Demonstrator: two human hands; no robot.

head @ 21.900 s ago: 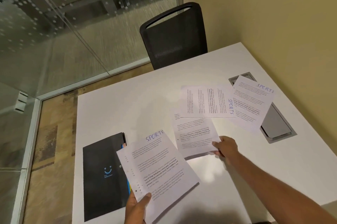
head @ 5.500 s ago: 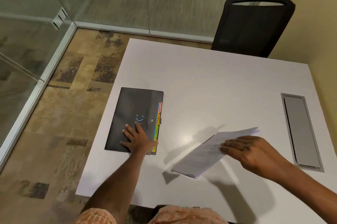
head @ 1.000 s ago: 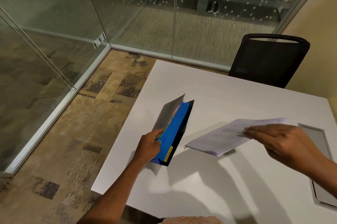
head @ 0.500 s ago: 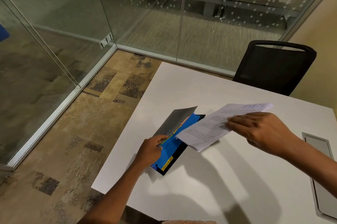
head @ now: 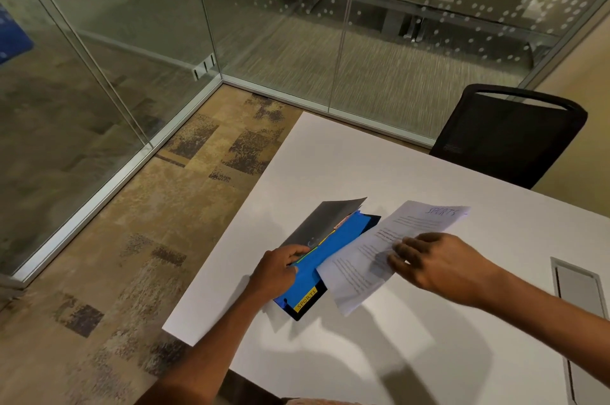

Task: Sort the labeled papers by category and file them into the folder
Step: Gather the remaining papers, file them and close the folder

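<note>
You work at a white table point(head: 412, 180) that spreads under your left hand point(head: 277, 269) and your right hand point(head: 439, 266). Past the right hand, at the table's far edge, stands a black mesh-backed chair point(head: 505, 134), with a plain beige wall point(head: 591, 74) behind it. Right of that hand, a grey hatch point(head: 576, 285) sits flush in the tabletop. Beyond and left of your left hand, tall glass panels point(head: 264, 25), some with frosted dots, meet at a corner. Mottled tan and brown carpet point(head: 148, 223) covers the floor on that side. Soft grey shadows lie on the tabletop nearer to you than either hand.
</note>
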